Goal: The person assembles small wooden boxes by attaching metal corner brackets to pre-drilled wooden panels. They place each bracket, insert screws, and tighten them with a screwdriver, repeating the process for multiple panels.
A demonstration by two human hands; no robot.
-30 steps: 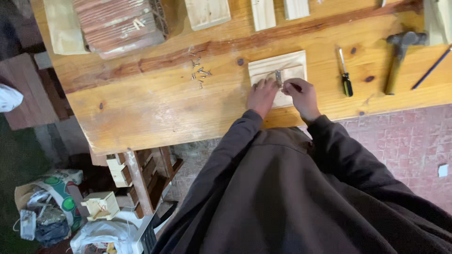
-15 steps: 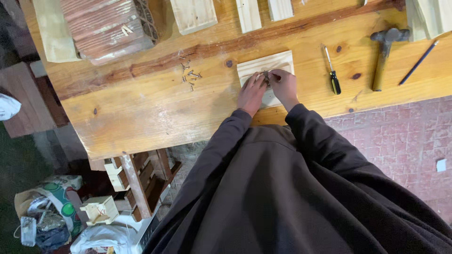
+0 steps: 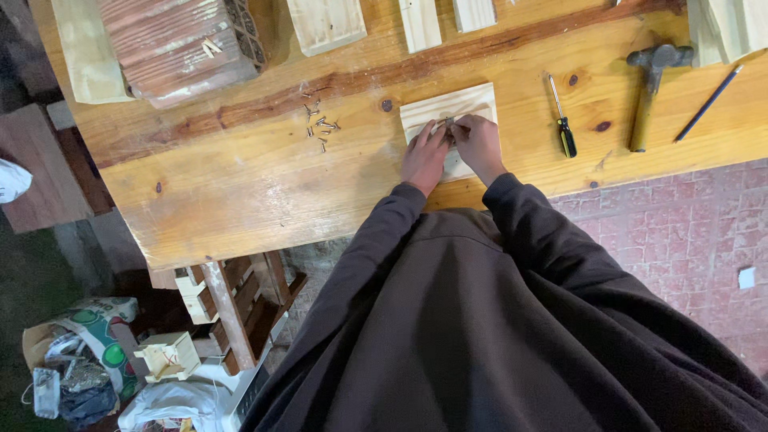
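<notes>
Counter: a knotty, varnished wooden counter point(image 3: 240, 184).
Middle: a pale wood block point(image 3: 448, 108); loose small screws point(image 3: 320, 128) just left of it.
Right: a black-handled screwdriver point(image 3: 562, 120), a hammer point(image 3: 650, 88) and a pencil point(image 3: 708, 104), each apart.
Far edge: pale boards point(image 3: 326, 22) and a wrapped stack of reddish slats point(image 3: 180, 44).

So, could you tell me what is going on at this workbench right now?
A person in a dark sweatshirt leans over a wooden table, both hands on a small pale wood panel. The left hand and right hand meet at a tiny metal piece on the panel; what it is cannot be made out. Loose small nails lie to the left, a screwdriver and hammer to the right.
</notes>
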